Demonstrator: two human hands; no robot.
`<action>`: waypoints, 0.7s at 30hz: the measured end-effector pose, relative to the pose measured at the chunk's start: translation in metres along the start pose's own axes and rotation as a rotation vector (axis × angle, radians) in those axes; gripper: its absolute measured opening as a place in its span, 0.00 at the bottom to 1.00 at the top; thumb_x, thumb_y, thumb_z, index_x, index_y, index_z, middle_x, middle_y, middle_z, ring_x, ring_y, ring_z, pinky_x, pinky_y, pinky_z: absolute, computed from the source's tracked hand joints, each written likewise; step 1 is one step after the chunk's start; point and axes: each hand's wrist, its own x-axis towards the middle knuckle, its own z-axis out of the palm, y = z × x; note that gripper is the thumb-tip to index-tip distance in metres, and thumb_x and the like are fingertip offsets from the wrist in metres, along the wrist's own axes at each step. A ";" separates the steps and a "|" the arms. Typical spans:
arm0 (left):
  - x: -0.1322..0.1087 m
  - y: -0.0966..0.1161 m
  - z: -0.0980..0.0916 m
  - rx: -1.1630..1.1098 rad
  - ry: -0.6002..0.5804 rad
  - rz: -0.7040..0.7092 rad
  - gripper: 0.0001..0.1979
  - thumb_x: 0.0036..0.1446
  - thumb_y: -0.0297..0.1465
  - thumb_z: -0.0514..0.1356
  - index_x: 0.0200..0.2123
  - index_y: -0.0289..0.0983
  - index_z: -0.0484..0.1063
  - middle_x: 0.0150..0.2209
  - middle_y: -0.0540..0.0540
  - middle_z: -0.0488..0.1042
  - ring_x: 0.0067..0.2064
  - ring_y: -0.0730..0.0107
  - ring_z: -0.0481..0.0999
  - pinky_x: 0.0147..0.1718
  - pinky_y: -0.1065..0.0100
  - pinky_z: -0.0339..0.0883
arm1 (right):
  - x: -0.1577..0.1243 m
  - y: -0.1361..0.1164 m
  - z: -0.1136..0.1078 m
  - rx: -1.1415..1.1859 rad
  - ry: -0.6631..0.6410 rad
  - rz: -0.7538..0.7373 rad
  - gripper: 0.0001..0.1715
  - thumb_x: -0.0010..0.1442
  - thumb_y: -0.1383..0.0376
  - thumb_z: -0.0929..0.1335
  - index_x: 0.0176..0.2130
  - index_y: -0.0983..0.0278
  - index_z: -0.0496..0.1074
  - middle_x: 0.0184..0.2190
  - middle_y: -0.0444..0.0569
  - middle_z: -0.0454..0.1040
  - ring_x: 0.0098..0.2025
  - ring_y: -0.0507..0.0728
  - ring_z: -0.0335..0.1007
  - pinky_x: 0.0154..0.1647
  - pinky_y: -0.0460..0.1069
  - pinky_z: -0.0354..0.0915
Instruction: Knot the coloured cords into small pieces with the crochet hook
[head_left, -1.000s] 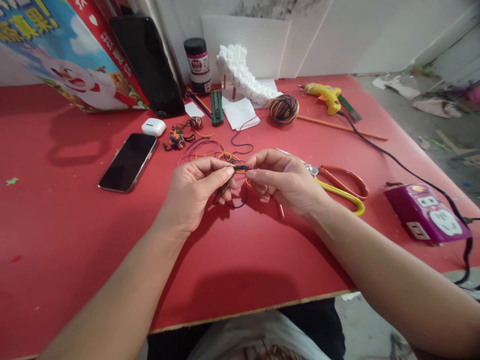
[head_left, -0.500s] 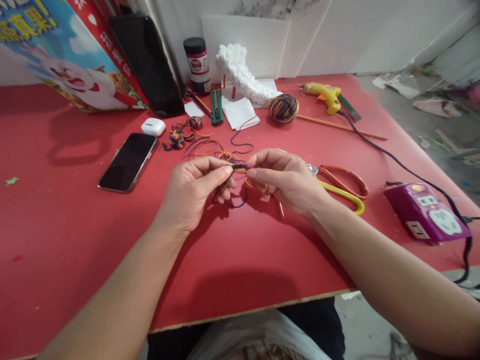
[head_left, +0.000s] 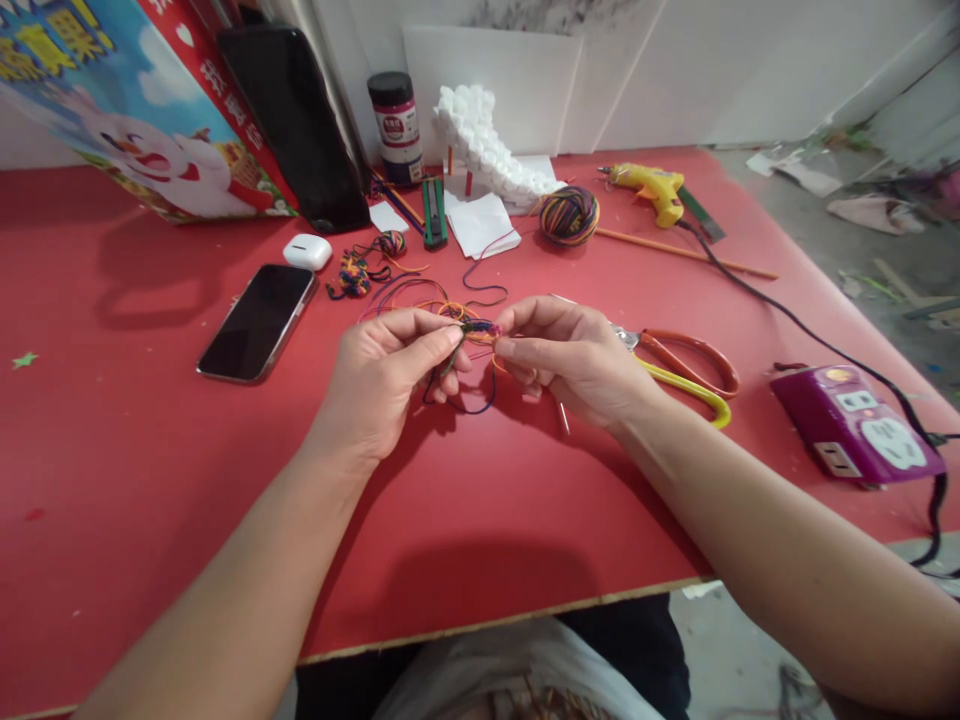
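Crosswise over the red tabletop (head_left: 450,540), a short knotted cord (head_left: 481,328) spans the gap between both hands. The left hand (head_left: 386,375) has its fingers clamped on the dark end; the right hand's (head_left: 574,360) fingers meet the pinkish end, their grip unclear.

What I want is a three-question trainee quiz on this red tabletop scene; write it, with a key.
1. Multiple choice: what is pinched between the bare left hand and the bare right hand?
A) a square of white paper
B) a short piece of multicoloured cord
C) a thin orange stick

2. True or false: the yellow plastic glue gun lies farther from the person than the purple plastic power block.

3. Fill in: the metal tool with one orange-red and one yellow handle lies nearest the person's ____ hand.

Key: 1. B; 2. True; 3. right
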 end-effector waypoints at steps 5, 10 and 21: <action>0.000 0.001 0.000 0.018 0.008 0.002 0.05 0.51 0.30 0.71 0.28 0.36 0.79 0.24 0.48 0.79 0.21 0.75 0.73 0.21 0.72 0.68 | -0.001 0.000 0.000 -0.005 0.007 0.010 0.18 0.48 0.63 0.82 0.36 0.64 0.77 0.20 0.38 0.70 0.19 0.47 0.61 0.15 0.43 0.56; 0.000 0.000 -0.001 0.016 0.007 0.007 0.05 0.50 0.30 0.71 0.28 0.36 0.79 0.23 0.49 0.79 0.21 0.75 0.73 0.21 0.72 0.68 | -0.002 -0.001 0.003 0.024 0.024 0.023 0.18 0.48 0.61 0.83 0.34 0.64 0.77 0.19 0.38 0.69 0.19 0.47 0.59 0.16 0.43 0.56; -0.001 -0.008 0.004 -0.012 -0.052 -0.021 0.05 0.54 0.30 0.71 0.28 0.36 0.80 0.24 0.48 0.80 0.21 0.75 0.74 0.21 0.73 0.68 | -0.001 0.005 0.004 -0.048 0.072 -0.113 0.14 0.53 0.61 0.80 0.33 0.64 0.75 0.16 0.37 0.68 0.15 0.47 0.58 0.13 0.43 0.55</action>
